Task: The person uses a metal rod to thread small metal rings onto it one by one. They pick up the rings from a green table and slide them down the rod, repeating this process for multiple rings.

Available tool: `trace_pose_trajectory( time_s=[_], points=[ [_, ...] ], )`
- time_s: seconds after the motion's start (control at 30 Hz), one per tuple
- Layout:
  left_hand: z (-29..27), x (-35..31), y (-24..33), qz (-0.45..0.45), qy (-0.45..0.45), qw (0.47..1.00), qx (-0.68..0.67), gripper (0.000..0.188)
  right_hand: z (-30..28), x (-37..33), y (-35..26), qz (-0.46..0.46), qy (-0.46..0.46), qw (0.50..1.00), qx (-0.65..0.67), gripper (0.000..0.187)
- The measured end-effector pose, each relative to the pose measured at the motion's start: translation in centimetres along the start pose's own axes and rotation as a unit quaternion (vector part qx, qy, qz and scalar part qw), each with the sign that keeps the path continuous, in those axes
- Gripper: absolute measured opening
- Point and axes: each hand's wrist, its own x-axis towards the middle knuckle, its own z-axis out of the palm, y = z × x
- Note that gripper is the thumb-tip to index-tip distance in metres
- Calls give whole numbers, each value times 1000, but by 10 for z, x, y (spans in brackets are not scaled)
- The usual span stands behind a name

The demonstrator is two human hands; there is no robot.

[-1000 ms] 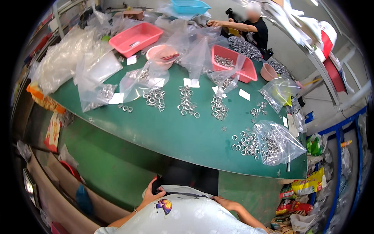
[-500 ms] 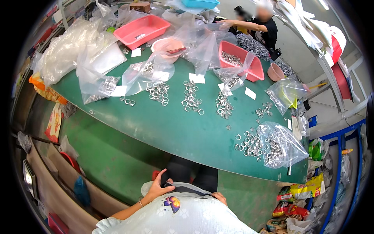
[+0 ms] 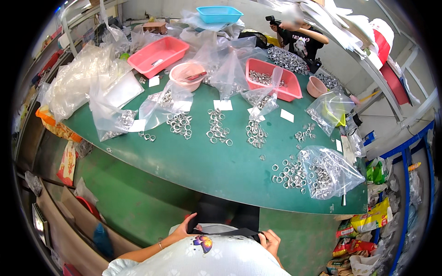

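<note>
Black band [image 3: 246, 232] at the wearer's waist, just above the pale blouse [image 3: 221, 253] with its butterfly print, spanning the space between the hands. Right hand [image 3: 270, 242]: fingers bent, thumb against the band's end, pinching it. Half a second ago this hand was mostly tucked behind the cloth; now more of it shows, and a longer stretch of band with it. Left hand [image 3: 184, 228]: one finger raised, the rest curled beside the dark material; cannot tell whether it grips. Position little altered.

Across the worktop [image 3: 184, 165], the other person [image 3: 304, 41] has changed posture: arm earlier stretched out over the bags, now bent, near a black device [image 3: 273, 20]. Shirt print more exposed. Metal rings [image 3: 218, 129] lie in the same small heaps, white cards [image 3: 223, 105] beside several; pink trays [image 3: 159, 55] as before.

Hard to make out: left fingertips, partly lost against dark trousers [image 3: 230, 212]; rings inside the near clear bag [image 3: 329, 172], hazed by glare on the plastic; the other person's head, blurred. Lower body hidden by the worktop's far edge and trays. Shelving at both sides cut off by the black rim.
</note>
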Motion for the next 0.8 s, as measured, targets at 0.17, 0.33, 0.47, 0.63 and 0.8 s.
trace_pose_trajectory(
  time_s=[0.17, 0.33, 0.47, 0.63, 0.8],
  points=[
    [-1, -29, 24, -50, 44, 997, 40, 96, 8, 34, -25, -49, -86, 994, 55, 6],
    [46, -60, 64, -54, 191, 953, 231, 64, 27, 56, -37, -74, -187, 973, 111, 8],
    [37, -83, 26, -134, 336, 932, 27, 35, 58, 73, -41, -146, -263, 944, 138, 15],
    [50, -103, 4, -176, 374, 902, -127, 34, 101, 83, -48, -209, -339, 907, 136, 21],
    [46, -118, -44, -133, 483, 862, -80, 36, 137, 66, -56, -232, -423, 868, 117, 24]
  ],
)
